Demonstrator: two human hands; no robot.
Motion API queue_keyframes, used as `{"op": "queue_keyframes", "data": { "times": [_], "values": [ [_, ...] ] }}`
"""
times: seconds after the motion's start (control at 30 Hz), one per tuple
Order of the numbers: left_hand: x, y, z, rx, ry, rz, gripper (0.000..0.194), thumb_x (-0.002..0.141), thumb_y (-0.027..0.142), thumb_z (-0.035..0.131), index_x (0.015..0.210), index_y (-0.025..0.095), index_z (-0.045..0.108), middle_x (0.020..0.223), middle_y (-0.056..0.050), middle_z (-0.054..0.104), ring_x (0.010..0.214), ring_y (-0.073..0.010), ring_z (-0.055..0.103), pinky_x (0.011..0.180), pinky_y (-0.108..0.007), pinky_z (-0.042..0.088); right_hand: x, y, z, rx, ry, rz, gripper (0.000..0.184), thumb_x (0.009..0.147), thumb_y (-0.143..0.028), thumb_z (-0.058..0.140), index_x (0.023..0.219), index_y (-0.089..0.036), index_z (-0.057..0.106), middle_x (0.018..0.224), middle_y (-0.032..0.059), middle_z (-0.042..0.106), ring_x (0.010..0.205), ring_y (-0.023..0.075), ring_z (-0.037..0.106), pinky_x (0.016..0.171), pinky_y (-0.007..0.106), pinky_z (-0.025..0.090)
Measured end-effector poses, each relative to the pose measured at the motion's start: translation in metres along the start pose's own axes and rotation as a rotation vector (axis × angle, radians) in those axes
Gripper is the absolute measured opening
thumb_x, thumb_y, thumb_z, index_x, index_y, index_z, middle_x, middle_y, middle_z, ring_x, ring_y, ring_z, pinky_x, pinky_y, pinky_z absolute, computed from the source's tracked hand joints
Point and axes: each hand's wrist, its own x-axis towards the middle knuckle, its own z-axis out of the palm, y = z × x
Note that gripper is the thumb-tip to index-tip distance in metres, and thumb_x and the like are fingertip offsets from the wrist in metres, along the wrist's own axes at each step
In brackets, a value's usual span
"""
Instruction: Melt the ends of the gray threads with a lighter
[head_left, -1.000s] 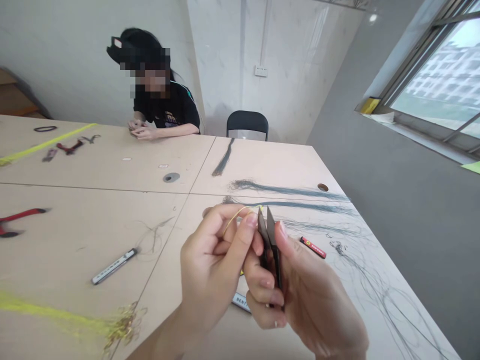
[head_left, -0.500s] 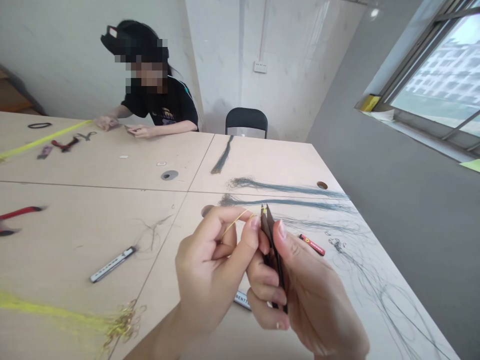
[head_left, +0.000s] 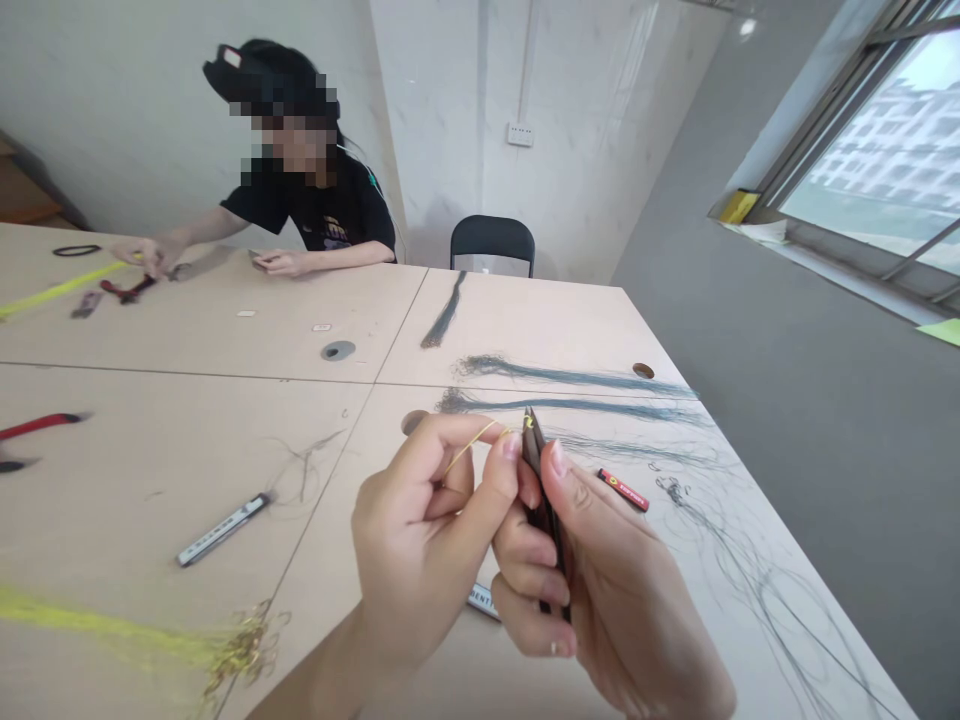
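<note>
My left hand [head_left: 420, 530] pinches a thin yellow line [head_left: 471, 440] between thumb and index finger, and the line bends back over the fingers. In my right hand [head_left: 600, 570] is a pair of dark metal thread snips [head_left: 541, 480], tips upward, with the blades pressed together. A small bit of yellow shows at the snip tips, just right of my left thumb. Both hands touch above the table; whatever lies between the left fingertips is hidden.
Bundles of dark line [head_left: 577, 378] lie behind my hands, loose line [head_left: 757, 560] to the right. A yellow bundle with gold hooks [head_left: 244, 645], a labelled cutter-like tool [head_left: 223, 530] and red-handled pliers [head_left: 37, 428] lie left. A person [head_left: 322, 210] sits across the table [head_left: 315, 560].
The snip blades, apart before, have come together at the yellow line. My hands have otherwise hardly moved. The other person's hand has moved left along the yellow strands.
</note>
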Motion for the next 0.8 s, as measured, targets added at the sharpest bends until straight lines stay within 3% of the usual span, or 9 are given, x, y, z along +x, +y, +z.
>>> {"op": "queue_keyframes", "data": {
  "times": [0.13, 0.2, 0.3, 0.33, 0.4, 0.5, 0.63, 0.73, 0.8],
  "values": [
    [0.001, -0.002, 0.000, 0.033, 0.038, 0.010, 0.003, 0.089, 0.027, 0.069, 0.086, 0.026, 0.070, 0.047, 0.010, 0.036, 0.039, -0.0038, 0.036, 0.040, -0.014, 0.035, 0.001, -0.005, -0.001, -0.101, 0.038, -0.028, 0.037, 0.098, -0.051, 0.057, 0.079, -0.021, 0.047, 0.064, -0.0061, 0.035, 0.050, 0.0061, 0.025, 0.039, 0.014, 0.027],
    [0.004, -0.002, -0.001, 0.046, 0.090, 0.021, 0.003, 0.088, 0.026, 0.071, 0.085, 0.025, 0.071, 0.050, 0.009, 0.033, 0.043, -0.0042, 0.032, 0.041, -0.015, 0.033, -0.002, -0.005, -0.016, -0.325, 0.126, -0.103, 0.038, 0.098, -0.056, 0.053, 0.083, -0.021, 0.052, 0.065, -0.0053, 0.038, 0.049, 0.0073, 0.029, 0.041, 0.017, 0.031],
    [0.012, 0.002, -0.007, -0.003, 0.190, -0.009, 0.005, 0.086, 0.024, 0.071, 0.081, 0.024, 0.072, 0.053, 0.007, 0.030, 0.048, -0.0063, 0.029, 0.044, -0.021, 0.029, -0.019, 0.010, -0.063, -1.025, 0.354, -0.276, 0.037, 0.104, -0.050, 0.043, 0.096, -0.022, 0.064, 0.071, -0.0018, 0.049, 0.057, 0.0104, 0.046, 0.057, 0.024, 0.045],
    [0.016, 0.003, -0.010, -0.029, 0.218, -0.029, 0.006, 0.085, 0.025, 0.071, 0.080, 0.025, 0.072, 0.054, 0.006, 0.030, 0.049, -0.0070, 0.028, 0.045, -0.022, 0.028, -0.028, 0.020, -0.084, -1.285, 0.409, -0.339, 0.033, 0.105, -0.046, 0.044, 0.100, -0.021, 0.066, 0.081, 0.0021, 0.057, 0.067, 0.0130, 0.054, 0.065, 0.027, 0.049],
    [0.021, 0.004, -0.015, -0.065, 0.248, -0.053, 0.007, 0.084, 0.026, 0.071, 0.077, 0.026, 0.071, 0.054, 0.006, 0.028, 0.050, -0.0082, 0.027, 0.046, -0.025, 0.026, -0.049, 0.044, -0.127, -1.679, 0.462, -0.490, 0.031, 0.106, -0.039, 0.044, 0.110, -0.020, 0.067, 0.092, 0.0066, 0.065, 0.081, 0.0183, 0.063, 0.071, 0.030, 0.052],
    [0.026, 0.004, -0.020, -0.074, 0.234, -0.067, 0.010, 0.084, 0.028, 0.069, 0.075, 0.026, 0.070, 0.055, 0.005, 0.027, 0.052, -0.0089, 0.027, 0.049, -0.025, 0.028, -0.082, 0.079, -0.179, -2.079, 0.456, -0.649, 0.029, 0.105, -0.033, 0.046, 0.123, -0.019, 0.064, 0.091, 0.0065, 0.067, 0.080, 0.0204, 0.063, 0.068, 0.032, 0.053],
    [0.025, 0.004, -0.017, -0.062, 0.143, -0.127, 0.010, 0.084, 0.032, 0.070, 0.077, 0.024, 0.070, 0.056, 0.006, 0.026, 0.052, -0.0087, 0.026, 0.049, -0.024, 0.029, -0.098, 0.102, -0.204, -2.214, 0.529, -0.687, 0.033, 0.104, -0.027, 0.048, 0.133, -0.018, 0.059, 0.098, 0.0089, 0.067, 0.084, 0.0215, 0.062, 0.072, 0.033, 0.055],
    [0.022, 0.004, -0.010, -0.050, 0.072, -0.170, 0.010, 0.084, 0.030, 0.070, 0.078, 0.022, 0.070, 0.057, 0.006, 0.026, 0.052, -0.0080, 0.026, 0.049, -0.021, 0.030, -0.082, 0.100, -0.198, -2.206, 0.553, -0.722, 0.030, 0.103, -0.027, 0.049, 0.128, -0.019, 0.063, 0.101, 0.0105, 0.067, 0.086, 0.0229, 0.063, 0.072, 0.036, 0.055],
    [0.021, 0.002, -0.006, -0.063, 0.010, -0.189, 0.011, 0.085, 0.030, 0.068, 0.079, 0.021, 0.069, 0.057, 0.007, 0.025, 0.051, -0.0073, 0.025, 0.048, -0.020, 0.028, -0.064, 0.088, -0.183, -2.143, 0.530, -0.766, 0.025, 0.102, -0.028, 0.050, 0.119, -0.020, 0.067, 0.101, 0.0104, 0.068, 0.087, 0.0237, 0.063, 0.072, 0.037, 0.054]
  ]
}}
